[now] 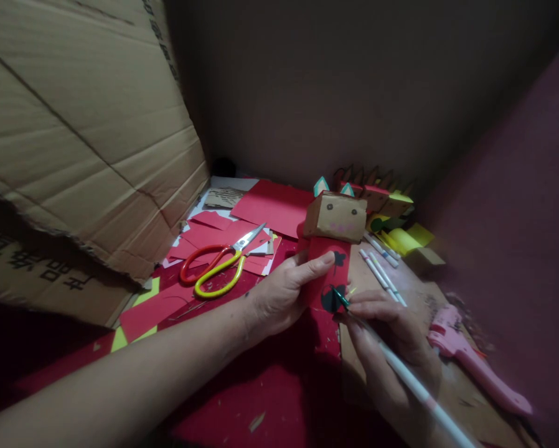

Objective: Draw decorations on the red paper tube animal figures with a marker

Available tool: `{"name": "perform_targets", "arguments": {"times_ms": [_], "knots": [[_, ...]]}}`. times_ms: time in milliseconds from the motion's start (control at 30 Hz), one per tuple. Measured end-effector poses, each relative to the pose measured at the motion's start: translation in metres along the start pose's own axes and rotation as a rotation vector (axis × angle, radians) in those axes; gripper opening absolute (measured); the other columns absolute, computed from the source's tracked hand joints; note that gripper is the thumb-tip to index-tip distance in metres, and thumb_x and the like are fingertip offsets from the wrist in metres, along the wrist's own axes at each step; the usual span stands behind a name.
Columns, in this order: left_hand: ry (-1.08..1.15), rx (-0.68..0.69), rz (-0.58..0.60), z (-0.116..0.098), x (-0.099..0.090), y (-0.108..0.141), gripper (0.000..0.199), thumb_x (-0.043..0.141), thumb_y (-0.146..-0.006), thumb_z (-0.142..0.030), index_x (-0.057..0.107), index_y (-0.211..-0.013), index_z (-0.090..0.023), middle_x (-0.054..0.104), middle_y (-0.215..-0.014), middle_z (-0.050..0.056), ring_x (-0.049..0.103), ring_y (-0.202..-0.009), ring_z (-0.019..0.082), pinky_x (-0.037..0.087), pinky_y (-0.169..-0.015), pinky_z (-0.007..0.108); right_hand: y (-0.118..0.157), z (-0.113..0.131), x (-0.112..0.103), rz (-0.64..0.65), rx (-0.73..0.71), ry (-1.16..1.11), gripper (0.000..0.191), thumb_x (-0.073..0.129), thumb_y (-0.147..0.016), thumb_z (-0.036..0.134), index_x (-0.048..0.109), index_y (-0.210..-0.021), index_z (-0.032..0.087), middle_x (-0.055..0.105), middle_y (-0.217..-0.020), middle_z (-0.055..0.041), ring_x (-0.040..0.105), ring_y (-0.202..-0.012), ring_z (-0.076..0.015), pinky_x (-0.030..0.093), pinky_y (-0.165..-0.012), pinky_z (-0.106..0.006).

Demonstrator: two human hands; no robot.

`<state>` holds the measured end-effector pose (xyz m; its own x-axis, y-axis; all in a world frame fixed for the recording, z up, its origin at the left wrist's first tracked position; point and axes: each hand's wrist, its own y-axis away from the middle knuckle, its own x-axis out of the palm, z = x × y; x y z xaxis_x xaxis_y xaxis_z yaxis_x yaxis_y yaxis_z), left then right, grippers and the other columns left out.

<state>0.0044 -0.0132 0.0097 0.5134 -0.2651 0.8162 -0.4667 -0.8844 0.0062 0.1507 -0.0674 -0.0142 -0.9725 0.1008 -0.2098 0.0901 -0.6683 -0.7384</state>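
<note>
Wrapped round a small cardboard animal figure (338,218) is my left hand (298,286), its thumb lying across the front. The figure has a brown box head with drawn eyes, two pointed teal-edged ears and a red paper body with dark green shapes on it. My right hand (386,336) grips a white-barrelled marker pen (408,373). The pen's green tip meets the lower dark round patch on the body. Part of the body is hidden behind my left fingers.
Scissors (218,261) with red and yellow handles lie on red paper scraps (205,233) to the left. A pink glue gun (475,361) rests at right. Capped markers (382,270) and more cardboard figures (386,193) sit behind. A large cardboard sheet (83,124) stands at left.
</note>
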Motion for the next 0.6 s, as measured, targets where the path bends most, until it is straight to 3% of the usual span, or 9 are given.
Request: {"name": "perform_targets", "arguments": {"times_ms": [600], "knots": [[-0.034, 0.014, 0.019, 0.0003, -0.0013, -0.0018, 0.019, 0.085, -0.076, -0.025, 0.075, -0.087, -0.012, 0.076, -0.069, 0.004, 0.07, -0.061, 0.014, 0.058, -0.066, 0.023, 0.0013, -0.0023, 0.0005, 0.023, -0.024, 0.031, 0.032, 0.056, -0.09, -0.002, 0.064, -0.108, 0.023, 0.067, -0.1, 0.0002, 0.067, -0.095, -0.011, 0.053, -0.089, -0.021]]}}
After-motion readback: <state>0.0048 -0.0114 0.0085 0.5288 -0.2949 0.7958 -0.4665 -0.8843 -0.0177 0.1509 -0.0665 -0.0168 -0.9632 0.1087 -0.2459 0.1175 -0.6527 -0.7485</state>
